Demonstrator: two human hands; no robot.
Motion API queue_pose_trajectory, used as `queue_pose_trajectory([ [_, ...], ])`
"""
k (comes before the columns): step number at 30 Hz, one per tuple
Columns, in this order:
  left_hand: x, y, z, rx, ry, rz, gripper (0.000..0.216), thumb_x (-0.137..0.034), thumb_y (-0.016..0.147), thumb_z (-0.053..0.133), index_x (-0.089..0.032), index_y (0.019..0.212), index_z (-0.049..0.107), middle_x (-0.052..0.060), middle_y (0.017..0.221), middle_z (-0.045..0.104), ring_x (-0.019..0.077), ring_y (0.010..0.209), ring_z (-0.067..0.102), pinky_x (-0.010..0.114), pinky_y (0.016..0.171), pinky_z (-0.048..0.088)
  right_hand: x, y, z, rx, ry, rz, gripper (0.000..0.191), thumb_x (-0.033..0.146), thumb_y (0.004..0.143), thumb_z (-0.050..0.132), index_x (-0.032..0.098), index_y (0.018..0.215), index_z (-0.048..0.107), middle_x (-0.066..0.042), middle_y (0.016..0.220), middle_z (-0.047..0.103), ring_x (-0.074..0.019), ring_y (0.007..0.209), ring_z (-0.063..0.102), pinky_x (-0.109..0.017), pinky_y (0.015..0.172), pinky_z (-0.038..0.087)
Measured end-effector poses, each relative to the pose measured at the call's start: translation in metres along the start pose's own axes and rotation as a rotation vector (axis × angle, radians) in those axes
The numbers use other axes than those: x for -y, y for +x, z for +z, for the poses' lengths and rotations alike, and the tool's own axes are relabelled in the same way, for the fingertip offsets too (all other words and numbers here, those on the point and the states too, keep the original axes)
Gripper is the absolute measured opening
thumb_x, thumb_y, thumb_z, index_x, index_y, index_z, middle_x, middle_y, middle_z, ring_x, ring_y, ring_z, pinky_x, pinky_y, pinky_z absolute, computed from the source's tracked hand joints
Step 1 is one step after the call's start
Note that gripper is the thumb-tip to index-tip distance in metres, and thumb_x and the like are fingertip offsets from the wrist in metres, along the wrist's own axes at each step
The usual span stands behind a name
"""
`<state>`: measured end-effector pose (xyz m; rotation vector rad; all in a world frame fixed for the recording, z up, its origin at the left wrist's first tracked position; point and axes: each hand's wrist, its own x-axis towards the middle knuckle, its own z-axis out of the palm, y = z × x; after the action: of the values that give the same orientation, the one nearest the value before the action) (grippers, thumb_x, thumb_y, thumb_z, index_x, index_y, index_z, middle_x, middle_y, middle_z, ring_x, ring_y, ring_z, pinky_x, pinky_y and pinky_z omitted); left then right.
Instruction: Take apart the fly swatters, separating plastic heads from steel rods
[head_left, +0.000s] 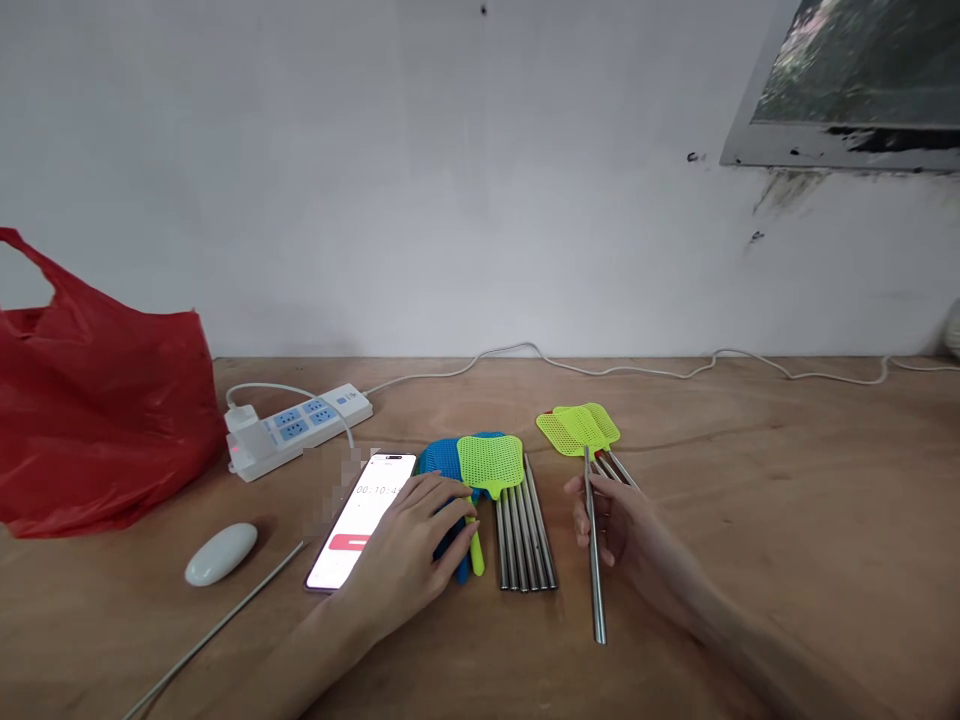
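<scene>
My left hand [409, 560] rests palm down on a pile of fly-swatter heads, its fingers on the blue heads [442, 462] and beside a green head [490, 463] with a green stub handle. My right hand [630, 535] grips the steel rod [594, 570] of an assembled green fly swatter [577, 428], which lies over other swatters. A row of several loose steel rods [523, 530] lies between my hands on the wooden table [787, 480].
A phone [360, 520] showing a timer lies left of my left hand. Further left are a white oval object [221, 553], a thin metal rod [217, 630], a white power strip [296, 428] with its cable [637, 368], and a red plastic bag [90, 420].
</scene>
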<state>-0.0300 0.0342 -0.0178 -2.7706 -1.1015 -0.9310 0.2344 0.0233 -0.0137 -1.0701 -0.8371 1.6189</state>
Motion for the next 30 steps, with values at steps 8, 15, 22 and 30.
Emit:
queue_pose_trajectory([
  [8,-0.001,-0.002,0.000,-0.007,-0.048,-0.004,0.014,-0.015,0.099,0.051,-0.018,0.101,0.064,0.008,0.104,0.067,0.0250,0.099,0.061,0.044,0.089,0.047,-0.002,-0.002,0.000,0.005,-0.228,0.011,0.054,0.067,0.076,0.071,0.019,0.099,0.066,0.002,0.057,0.063,-0.0111,0.045,0.056,-0.019,0.041,0.033],
  [15,-0.005,-0.003,0.000,0.022,-0.083,-0.014,0.016,-0.016,0.100,0.049,-0.020,0.098,0.064,0.006,0.098,0.066,0.0233,0.094,0.060,0.041,0.086,0.047,0.004,-0.004,0.004,-0.046,-0.308,-0.022,0.061,0.071,0.068,0.072,0.016,0.093,0.068,0.008,0.047,0.048,-0.0066,0.038,0.037,-0.019,0.038,0.027],
  [22,-0.007,-0.002,0.000,0.028,-0.091,-0.013,0.019,-0.016,0.100,0.047,-0.020,0.096,0.065,0.006,0.095,0.066,0.0227,0.092,0.060,0.040,0.084,0.047,0.003,-0.004,0.004,-0.037,-0.210,0.001,0.048,0.057,0.072,0.073,0.016,0.098,0.071,0.005,0.055,0.052,-0.0080,0.046,0.041,-0.019,0.042,0.031],
  [30,-0.012,0.000,-0.005,0.049,-0.066,0.004,0.017,-0.014,0.098,0.049,-0.020,0.093,0.064,0.006,0.095,0.067,0.0234,0.089,0.061,0.040,0.081,0.048,0.000,0.004,0.002,0.096,-0.238,0.057,0.065,0.066,0.067,0.077,0.016,0.107,0.066,0.012,0.043,0.041,-0.0057,0.035,0.025,-0.019,0.034,0.017],
])
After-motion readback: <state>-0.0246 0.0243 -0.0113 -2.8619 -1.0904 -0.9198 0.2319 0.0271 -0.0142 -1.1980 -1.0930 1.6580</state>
